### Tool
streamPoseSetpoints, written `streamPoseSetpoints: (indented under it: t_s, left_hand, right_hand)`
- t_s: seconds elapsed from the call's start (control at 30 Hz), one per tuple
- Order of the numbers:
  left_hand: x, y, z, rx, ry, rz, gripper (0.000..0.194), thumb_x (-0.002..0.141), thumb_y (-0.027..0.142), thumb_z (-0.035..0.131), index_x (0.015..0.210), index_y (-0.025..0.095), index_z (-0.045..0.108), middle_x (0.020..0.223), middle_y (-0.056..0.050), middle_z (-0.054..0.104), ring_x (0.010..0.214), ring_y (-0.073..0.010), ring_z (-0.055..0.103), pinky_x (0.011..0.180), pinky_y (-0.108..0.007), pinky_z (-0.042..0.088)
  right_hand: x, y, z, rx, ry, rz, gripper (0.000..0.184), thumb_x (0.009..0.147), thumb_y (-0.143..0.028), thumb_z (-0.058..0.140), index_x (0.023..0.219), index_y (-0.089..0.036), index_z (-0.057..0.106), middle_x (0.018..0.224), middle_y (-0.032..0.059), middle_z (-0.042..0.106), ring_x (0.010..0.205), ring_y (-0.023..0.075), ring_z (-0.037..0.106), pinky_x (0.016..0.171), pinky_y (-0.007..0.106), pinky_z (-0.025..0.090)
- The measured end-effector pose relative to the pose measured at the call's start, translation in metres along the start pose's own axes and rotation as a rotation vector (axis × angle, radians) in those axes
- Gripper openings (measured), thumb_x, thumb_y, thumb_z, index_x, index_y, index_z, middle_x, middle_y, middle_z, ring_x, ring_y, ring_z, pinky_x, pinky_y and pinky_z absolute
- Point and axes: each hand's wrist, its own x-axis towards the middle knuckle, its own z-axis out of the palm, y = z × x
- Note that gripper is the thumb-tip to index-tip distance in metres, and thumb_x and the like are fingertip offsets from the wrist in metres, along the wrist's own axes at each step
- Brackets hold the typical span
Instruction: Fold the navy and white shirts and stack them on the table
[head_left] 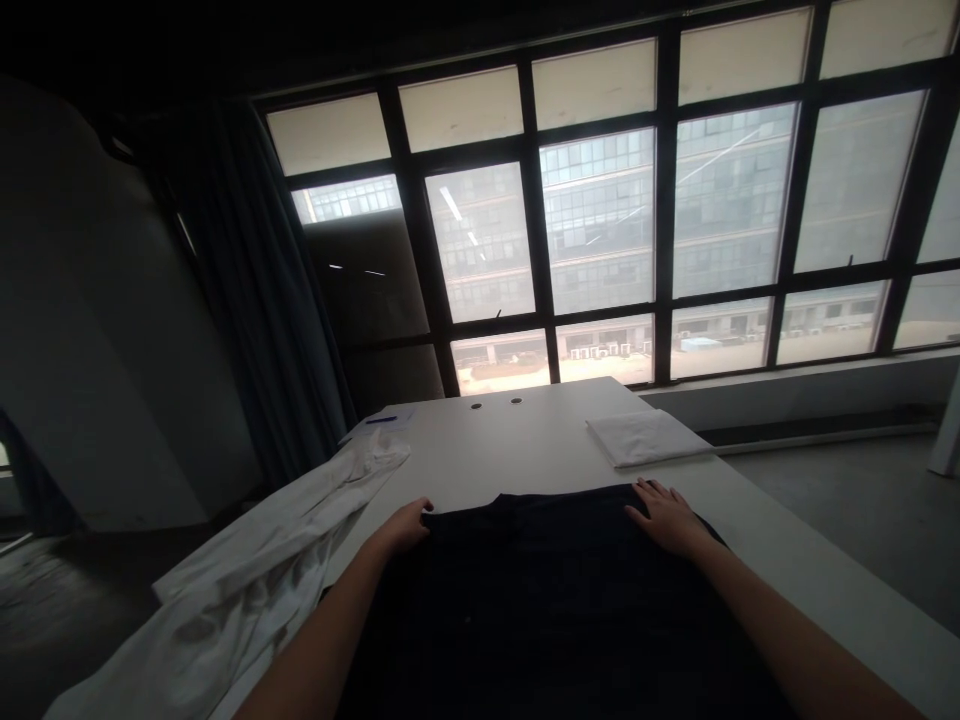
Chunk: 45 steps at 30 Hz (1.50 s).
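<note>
A dark, nearly black garment (555, 590) is spread over the white table in front of me; its exact kind is hard to make out in the dim light. At its far left corner, my left hand (407, 524) is closed, thumb and fingers pinching the fabric edge. My right hand (670, 516) lies flat on the far right corner, fingers stretched out and a little apart over the edge. Between the hands the far edge runs fairly straight, with a small raised bump left of the middle. The near part of the garment runs out of view at the bottom.
Crumpled white cloth (247, 580) hangs over the left edge of the white table (465, 450). A folded white cloth (646, 438) lies at the far right. A blue pen-like item (382, 419) rests at the far left corner. Beyond stand a dark curtain (247, 290) and large windows.
</note>
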Motion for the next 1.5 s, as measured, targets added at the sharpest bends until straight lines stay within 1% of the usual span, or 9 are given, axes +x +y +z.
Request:
streamPoseSetpoints:
  t_s: [0.13,0.3,0.47,0.6,0.7,0.9,1.1,1.3,1.5]
  left_hand:
    - [0.006,-0.011,0.016,0.056,0.138,-0.013,0.030,0.098,0.039,0.062,0.116,0.016,0.063,0.113,-0.006,0.067,0.097,-0.0197,0.066,0.087,-0.041,0.055]
    - [0.002,-0.016,0.039,0.102,0.346,-0.003,0.023,0.102,0.030,0.048,0.109,0.018,0.066,0.113,-0.008,0.067,0.106,-0.0216,0.064,0.095,-0.038,0.048]
    - [-0.001,-0.014,0.053,0.139,0.439,0.034,0.029,0.097,0.018,0.041,0.110,0.021,0.067,0.118,-0.009,0.062,0.101,-0.0214,0.065,0.089,-0.031,0.046]
    - [-0.003,-0.017,0.052,0.138,0.470,0.045,0.035,0.093,0.011,0.040,0.116,0.018,0.065,0.118,-0.010,0.061,0.101,-0.0203,0.065,0.090,-0.030,0.046]
    - [-0.003,-0.020,0.051,0.139,0.474,0.062,0.032,0.092,0.011,0.043,0.112,0.019,0.066,0.113,-0.009,0.063,0.101,-0.0199,0.064,0.091,-0.029,0.045]
    - [0.001,-0.025,0.054,0.125,0.481,0.071,0.028,0.094,0.015,0.045,0.112,0.019,0.066,0.111,-0.009,0.064,0.102,-0.0200,0.063,0.092,-0.029,0.045]
    - [0.003,-0.027,0.050,0.110,0.485,0.038,0.026,0.092,0.014,0.044,0.106,0.020,0.066,0.108,-0.008,0.065,0.102,-0.0204,0.063,0.092,-0.030,0.045]
    - [-0.006,-0.019,0.049,0.157,0.453,0.032,0.029,0.096,0.026,0.043,0.113,0.018,0.065,0.115,-0.010,0.063,0.107,-0.0219,0.062,0.096,-0.031,0.045]
    - [-0.026,0.000,0.056,0.264,0.362,0.043,0.058,0.093,0.050,0.049,0.137,0.013,0.056,0.144,-0.023,0.046,0.131,-0.0406,0.046,0.107,-0.053,0.035]
  right_hand:
    - [-0.007,-0.006,-0.014,-0.001,-0.003,0.032,0.071,0.094,-0.060,0.038,0.153,-0.021,0.040,0.164,0.0102,0.028,0.151,0.0347,0.020,0.120,0.055,0.014]
    - [-0.013,-0.045,-0.043,0.019,-0.008,0.019,0.061,0.089,-0.048,0.054,0.139,-0.012,0.056,0.156,0.0266,0.035,0.142,0.0529,0.029,0.105,0.076,0.021]
    - [-0.017,-0.159,-0.055,0.152,0.008,-0.345,0.043,0.095,-0.048,0.048,0.123,-0.021,0.066,0.126,0.0139,0.065,0.117,0.0279,0.060,0.101,0.039,0.041]
    - [-0.017,-0.256,-0.045,0.245,0.045,-0.452,0.038,0.092,-0.052,0.052,0.109,-0.024,0.071,0.117,0.0093,0.069,0.111,0.0260,0.061,0.096,0.036,0.043]
    - [-0.012,-0.290,-0.027,0.282,0.071,-0.370,0.043,0.086,-0.050,0.060,0.112,-0.017,0.069,0.118,0.0165,0.067,0.110,0.0320,0.061,0.091,0.042,0.045]
    - [-0.007,-0.282,0.007,0.382,0.100,-0.364,0.021,0.086,-0.041,0.066,0.096,-0.022,0.070,0.102,0.0065,0.070,0.100,0.0254,0.063,0.090,0.038,0.042]
    - [-0.022,-0.288,0.006,0.449,0.206,-0.515,0.013,0.093,-0.028,0.056,0.101,-0.023,0.065,0.107,0.0045,0.068,0.103,0.0204,0.058,0.095,0.034,0.037]
    - [-0.039,-0.299,0.004,0.441,0.146,-0.678,0.020,0.090,-0.041,0.061,0.083,-0.025,0.070,0.093,0.0006,0.072,0.095,0.0184,0.061,0.091,0.029,0.040]
    - [-0.032,-0.293,0.010,0.376,0.135,-0.514,0.045,0.096,-0.047,0.046,0.129,-0.022,0.064,0.146,0.0123,0.054,0.138,0.0315,0.041,0.114,0.048,0.023]
